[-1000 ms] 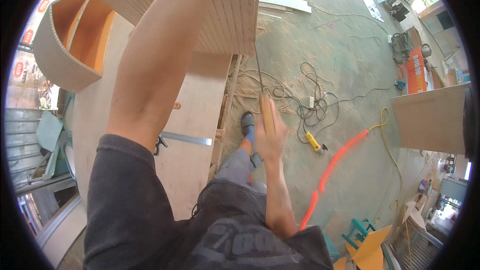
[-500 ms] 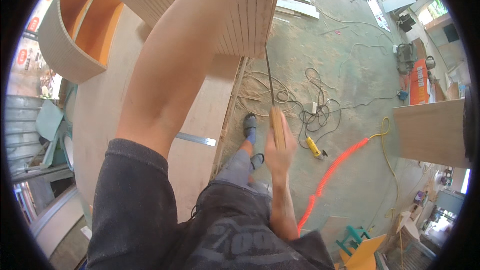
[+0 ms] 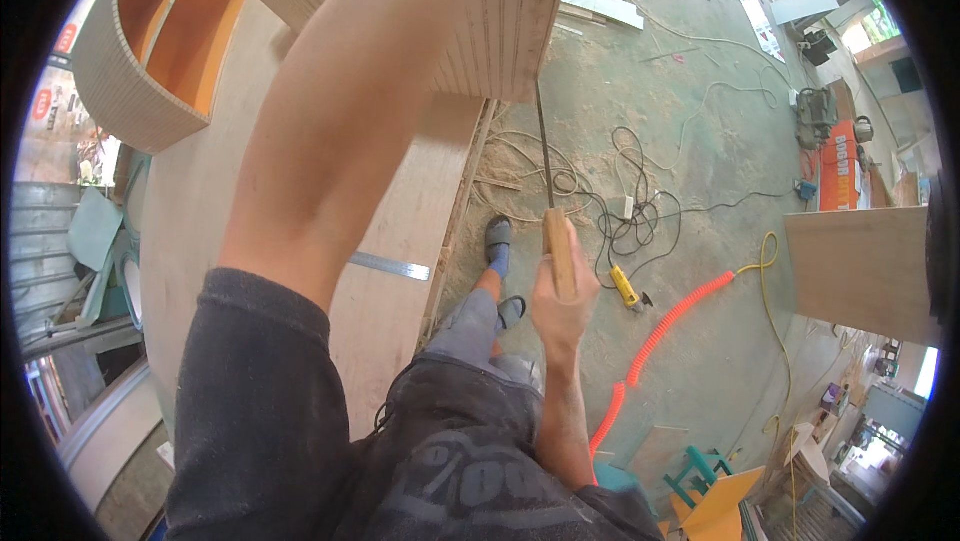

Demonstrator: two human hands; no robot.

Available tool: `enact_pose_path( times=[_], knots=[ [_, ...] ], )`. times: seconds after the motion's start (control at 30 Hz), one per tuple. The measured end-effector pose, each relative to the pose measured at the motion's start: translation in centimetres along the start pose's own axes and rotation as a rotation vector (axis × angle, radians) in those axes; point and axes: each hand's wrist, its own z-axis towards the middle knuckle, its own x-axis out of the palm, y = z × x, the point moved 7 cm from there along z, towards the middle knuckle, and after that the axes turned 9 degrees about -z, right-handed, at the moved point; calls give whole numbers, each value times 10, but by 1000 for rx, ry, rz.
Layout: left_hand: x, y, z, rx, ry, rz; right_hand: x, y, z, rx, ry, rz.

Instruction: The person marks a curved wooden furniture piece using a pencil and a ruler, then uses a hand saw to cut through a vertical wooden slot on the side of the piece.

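Observation:
My right hand (image 3: 563,309) is wrapped around the wooden handle of a thin-bladed tool (image 3: 559,251). Its narrow dark blade runs up to the lower right corner of a ribbed wooden piece (image 3: 490,46); whether it is a saw or a file cannot be made out. That piece rests on the pale wooden worktop (image 3: 380,326), its face marked with dark parallel grooves. Across it reaches my left arm, and my left hand lies beyond the upper edge of the view. A metal ruler (image 3: 392,266) lies flat on the worktop beside my left forearm.
A curved ribbed cabinet (image 3: 140,71) with an orange inside stands at the far left. On the dusty floor lie tangled cables (image 3: 640,211), a yellow power tool (image 3: 627,288) and a coiled red hose (image 3: 665,331). A wooden box (image 3: 860,266) stands at the right.
The view has shifted slightly. My right hand and the tool sit a little further right and lower against the ribbed piece, with the same grip.

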Motion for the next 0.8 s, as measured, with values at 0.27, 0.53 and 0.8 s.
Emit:
enact_pose_path(
  times=[0.27, 0.53, 0.8],
  knots=[
    [24, -39, 9, 87, 33, -4, 64, -17, 135, 100, 11, 94],
    [4, -5, 14, 85, 20, 105, 10, 6, 28, -13, 66, -67],
    [23, -29, 18, 135, 42, 118, 61, -16, 115, -44, -2, -48]
  ],
)
